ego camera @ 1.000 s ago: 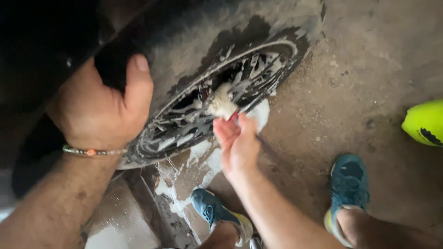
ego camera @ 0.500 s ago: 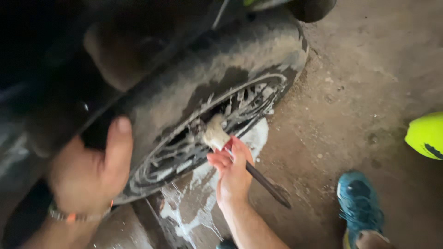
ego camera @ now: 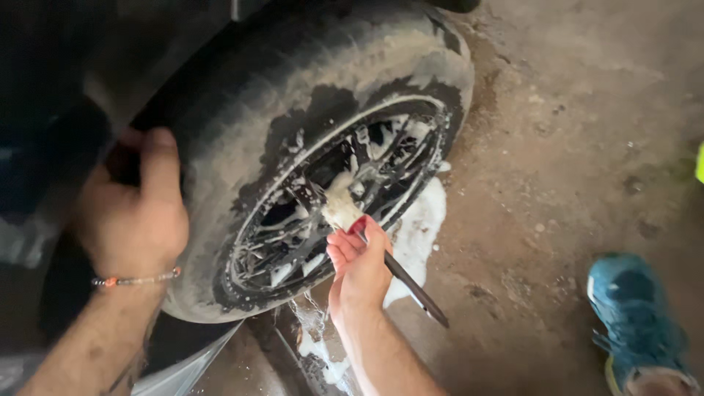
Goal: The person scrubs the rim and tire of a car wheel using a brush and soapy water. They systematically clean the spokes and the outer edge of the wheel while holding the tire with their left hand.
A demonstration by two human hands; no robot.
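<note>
I'm seeing one soapy wheel [ego camera: 345, 191]: my right hand [ego camera: 359, 268] is pinching one brush [ego camera: 381, 253] against it, my left hand [ego camera: 132, 213] is clasping the tyre [ego camera: 242, 110]; one shoe [ego camera: 634, 315] nearby.

Bare forearms, no sleeves in view. Left hand [ego camera: 132, 220] ringed at the wrist by a thin beaded bracelet [ego camera: 136, 279], pale beads with one orange. Right hand [ego camera: 359, 268] ungloved, unadorned. Teal sneaker [ego camera: 636, 323] with yellow-trimmed collar at lower right.

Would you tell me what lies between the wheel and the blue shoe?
In the head view, only bare dirty floor separates wheel and blue shoe.
</note>
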